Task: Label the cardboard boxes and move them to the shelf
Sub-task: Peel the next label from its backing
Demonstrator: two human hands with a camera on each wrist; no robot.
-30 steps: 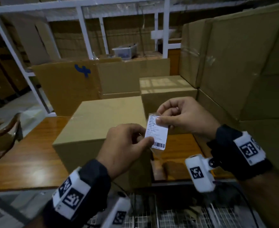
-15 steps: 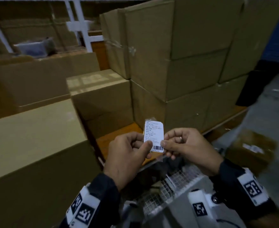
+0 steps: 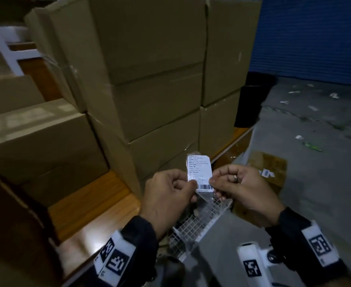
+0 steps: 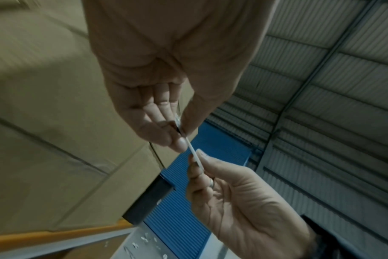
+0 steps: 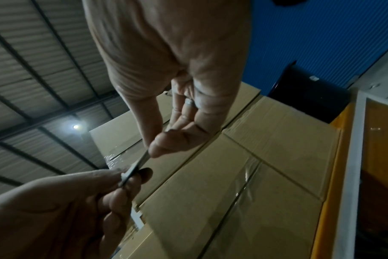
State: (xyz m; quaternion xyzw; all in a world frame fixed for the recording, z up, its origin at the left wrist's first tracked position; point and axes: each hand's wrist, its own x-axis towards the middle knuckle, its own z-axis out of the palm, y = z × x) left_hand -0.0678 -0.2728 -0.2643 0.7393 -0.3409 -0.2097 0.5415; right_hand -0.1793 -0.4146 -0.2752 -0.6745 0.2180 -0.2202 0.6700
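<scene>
White paper label with a barcode (image 3: 200,172) sits pinched between your left hand (image 3: 168,195) and right hand (image 3: 241,189) in the head view, before the stacked brown cardboard boxes (image 3: 149,79). From each wrist you see its thin edge (image 4: 196,157) clamped by thumb and fingers (image 5: 166,145). No sticking or shelving looks done yet.

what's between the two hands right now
Only the label: the left hand pinches one side edge, the right hand the other. The head view shows it best; both wrist views show it edge-on.
</scene>
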